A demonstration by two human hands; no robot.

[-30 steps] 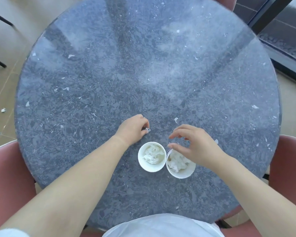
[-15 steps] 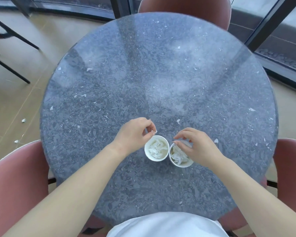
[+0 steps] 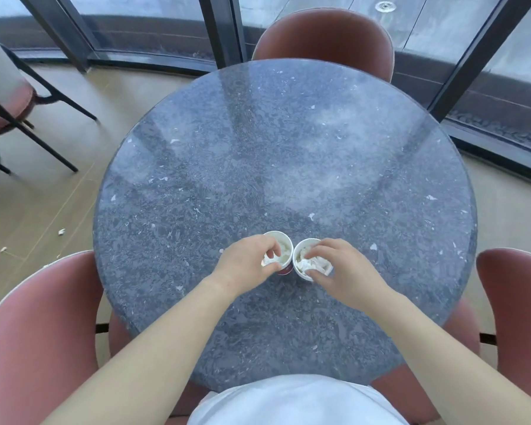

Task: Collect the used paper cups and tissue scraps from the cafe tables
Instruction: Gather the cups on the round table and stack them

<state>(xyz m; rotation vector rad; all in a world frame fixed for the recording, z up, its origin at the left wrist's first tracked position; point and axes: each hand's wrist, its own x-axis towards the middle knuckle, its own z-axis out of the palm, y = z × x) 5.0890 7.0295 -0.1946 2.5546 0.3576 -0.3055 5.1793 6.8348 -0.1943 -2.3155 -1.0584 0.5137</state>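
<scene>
Two white paper cups stand side by side near the middle of the round table (image 3: 196, 133). The left cup (image 3: 284, 248) and the right cup (image 3: 301, 253) both hold crumpled white tissue. My left hand (image 3: 246, 263) wraps the left cup from the near side, with fingers curled over its rim and a tissue scrap (image 3: 269, 261) under them. My right hand (image 3: 341, 268) grips the right cup, with fingers pressing tissue (image 3: 314, 265) into it. Small white tissue scraps (image 3: 311, 215) lie scattered over the tabletop.
Pink chairs stand at the far side (image 3: 322, 35), near left (image 3: 40, 326) and near right (image 3: 515, 305). A black-legged chair (image 3: 16, 108) stands at the left. Tissue bits (image 3: 61, 231) lie on the wooden floor. Glass walls with dark frames (image 3: 218, 29) run behind.
The camera has pulled back and up, so more of the room shows. Both hands have moved from pinching scraps beside the cups to closing around the cups.
</scene>
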